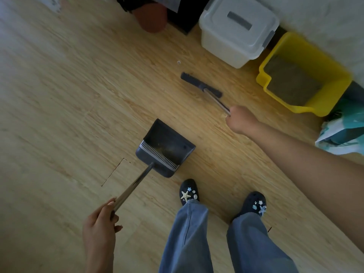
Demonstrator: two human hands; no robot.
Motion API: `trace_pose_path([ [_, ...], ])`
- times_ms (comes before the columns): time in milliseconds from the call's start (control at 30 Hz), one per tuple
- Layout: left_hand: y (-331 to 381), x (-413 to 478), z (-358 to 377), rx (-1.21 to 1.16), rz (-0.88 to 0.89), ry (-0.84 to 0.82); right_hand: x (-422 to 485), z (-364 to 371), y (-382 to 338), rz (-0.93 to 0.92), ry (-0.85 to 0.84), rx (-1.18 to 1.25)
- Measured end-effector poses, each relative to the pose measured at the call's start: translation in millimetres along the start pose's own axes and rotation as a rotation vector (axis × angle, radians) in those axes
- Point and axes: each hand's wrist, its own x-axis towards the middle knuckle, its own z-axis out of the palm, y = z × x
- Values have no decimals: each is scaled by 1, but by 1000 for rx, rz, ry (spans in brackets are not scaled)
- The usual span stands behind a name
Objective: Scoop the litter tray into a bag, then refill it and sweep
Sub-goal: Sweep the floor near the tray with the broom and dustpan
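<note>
My left hand (102, 221) grips the metal handle of a dark grey dustpan (167, 148) that rests on the wooden floor with its mouth facing away from me. A little litter dust lies inside the pan. My right hand (239, 119) holds the metal handle of a dark broom (199, 83), whose head touches the floor beyond the pan. The yellow litter tray (331, 75) with grey-brown litter inside stands at the right by the wall. A white and teal bag (342, 133) lies just below the tray at the right edge.
A translucent lidded storage box (236, 32) stands left of the tray. A dark object and a reddish-brown shape (151, 16) are at the top. A small speck (178, 62) lies on the floor. My two feet in dark clogs (189, 191) stand behind the pan.
</note>
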Motion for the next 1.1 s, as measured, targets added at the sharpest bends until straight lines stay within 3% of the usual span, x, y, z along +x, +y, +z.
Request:
trace_pose_path([
  [200,-4,16,-24,-66,-78,81,3,40,-38,-57,-66,-134],
  [433,6,32,-60,-168,-141,145,-34,97,-32,-94,-65,-200],
  [833,34,35,-58,-220,-73,170,-110,142,30,-227,-222,-512],
  [1100,24,19,-33,-253,-54,128,-144,148,108,-245,-290,-702],
])
